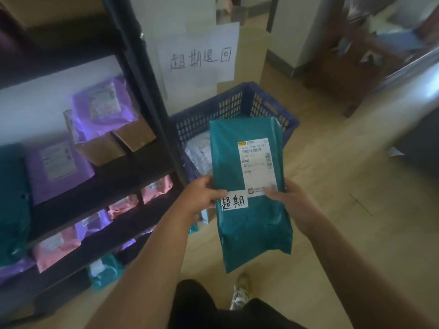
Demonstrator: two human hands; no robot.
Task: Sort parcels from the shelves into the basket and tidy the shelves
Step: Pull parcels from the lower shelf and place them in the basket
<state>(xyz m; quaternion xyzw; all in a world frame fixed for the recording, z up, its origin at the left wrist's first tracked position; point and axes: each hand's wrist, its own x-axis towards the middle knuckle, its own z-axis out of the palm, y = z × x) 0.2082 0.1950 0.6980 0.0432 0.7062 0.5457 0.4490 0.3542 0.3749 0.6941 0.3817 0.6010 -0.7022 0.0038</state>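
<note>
We hold the flat teal plastic mailer parcel (254, 222) in the air over the wooden floor (332, 186). Its far end overlaps the near rim of the blue perforated plastic basket (213, 119) in this view, and the black metal shelving (147, 103) stands to our left.

Our left hand (202, 193) grips the parcel's left edge, with the thumb lying on top. Our right hand (292, 200) grips the right edge, with the thumb pressed near the lower corner of the label. Both hands are closed on the parcel.

We judge the parcel to be light and soft. The film is wrinkled and the near end hangs a little below our grip, so the contents are probably cloth or something just as pliant. The plastic looks smooth and could slide between the fingers. A pinch along both long edges near the middle, as we have now, seems the surest hold. It should not be fragile, and it would likely take a short drop into the basket.

The mailer is a long rectangle in deep teal. A white printed shipping label (256, 162) with barcodes sits on its upper right part, and a small white handwritten sticker (235, 201) sits just below that label's left side. A pale grey parcel (198, 153) already lies in the basket.
</note>
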